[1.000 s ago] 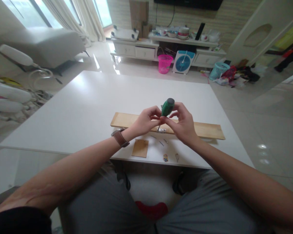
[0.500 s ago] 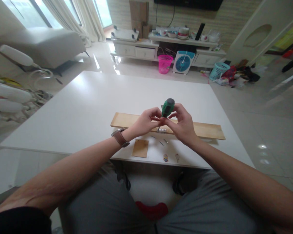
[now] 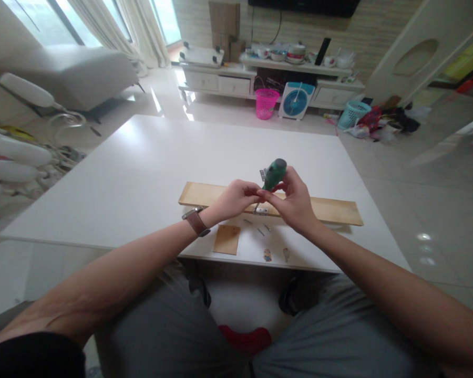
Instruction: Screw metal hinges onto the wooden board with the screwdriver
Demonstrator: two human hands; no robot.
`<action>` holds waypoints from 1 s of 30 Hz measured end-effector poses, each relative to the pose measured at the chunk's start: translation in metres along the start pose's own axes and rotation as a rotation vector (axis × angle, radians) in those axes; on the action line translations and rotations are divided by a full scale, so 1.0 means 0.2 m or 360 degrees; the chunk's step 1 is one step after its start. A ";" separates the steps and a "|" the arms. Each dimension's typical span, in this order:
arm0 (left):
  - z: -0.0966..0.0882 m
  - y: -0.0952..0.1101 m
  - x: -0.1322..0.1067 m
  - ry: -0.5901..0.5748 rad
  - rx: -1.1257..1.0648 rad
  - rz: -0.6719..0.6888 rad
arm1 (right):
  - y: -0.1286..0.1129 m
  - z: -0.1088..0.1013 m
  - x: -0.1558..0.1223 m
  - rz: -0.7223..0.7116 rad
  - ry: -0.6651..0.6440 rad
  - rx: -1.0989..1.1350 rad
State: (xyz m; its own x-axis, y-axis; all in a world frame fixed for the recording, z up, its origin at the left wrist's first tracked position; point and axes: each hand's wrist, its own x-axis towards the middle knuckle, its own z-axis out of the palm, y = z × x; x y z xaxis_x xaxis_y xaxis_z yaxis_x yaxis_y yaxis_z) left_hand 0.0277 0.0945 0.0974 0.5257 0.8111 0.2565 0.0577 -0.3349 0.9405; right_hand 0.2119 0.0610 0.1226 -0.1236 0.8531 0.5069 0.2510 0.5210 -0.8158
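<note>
A green-handled screwdriver (image 3: 274,172) stands tilted over a small metal hinge (image 3: 260,211) on the near edge of a long wooden plank (image 3: 335,210). My right hand (image 3: 294,202) is closed round the lower handle. My left hand (image 3: 236,198) pinches the shaft just below the handle, fingers together. A second metal hinge (image 3: 263,172) lies on the white table (image 3: 150,168) behind the handle. Loose screws (image 3: 261,230) lie in front of the plank.
A small square of wood (image 3: 226,239) and two tiny items (image 3: 276,255) lie near the table's front edge. Beyond the table are a pink basket (image 3: 265,103), a blue fan (image 3: 297,100), a teal basket (image 3: 351,113) and a low TV cabinet (image 3: 228,81).
The screwdriver handle has tipped to the right and my fingers have shifted round it; the hinge behind the handle now shows. The plank has not moved.
</note>
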 end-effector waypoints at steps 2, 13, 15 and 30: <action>0.01 0.00 0.00 0.0041 0.0016 -0.0005 | 0.01 0.00 0.00 0.0011 0.0018 0.0022; 0.00 -0.03 0.00 -0.0081 -0.0073 0.0072 | -0.01 0.01 0.00 0.0100 -0.0084 0.0147; -0.01 -0.03 0.00 -0.0071 -0.0036 0.0069 | -0.01 0.00 0.00 0.0093 -0.0086 0.0152; 0.02 -0.03 0.00 -0.0014 -0.0103 0.0074 | 0.01 0.02 0.00 0.0182 -0.0022 0.0145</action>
State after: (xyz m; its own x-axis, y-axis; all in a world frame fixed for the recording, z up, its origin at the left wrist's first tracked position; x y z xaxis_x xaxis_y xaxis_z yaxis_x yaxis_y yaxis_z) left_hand 0.0314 0.0942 0.0911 0.5338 0.7911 0.2986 -0.0217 -0.3402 0.9401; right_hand 0.2087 0.0628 0.1201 -0.1128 0.9071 0.4056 0.1763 0.4200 -0.8902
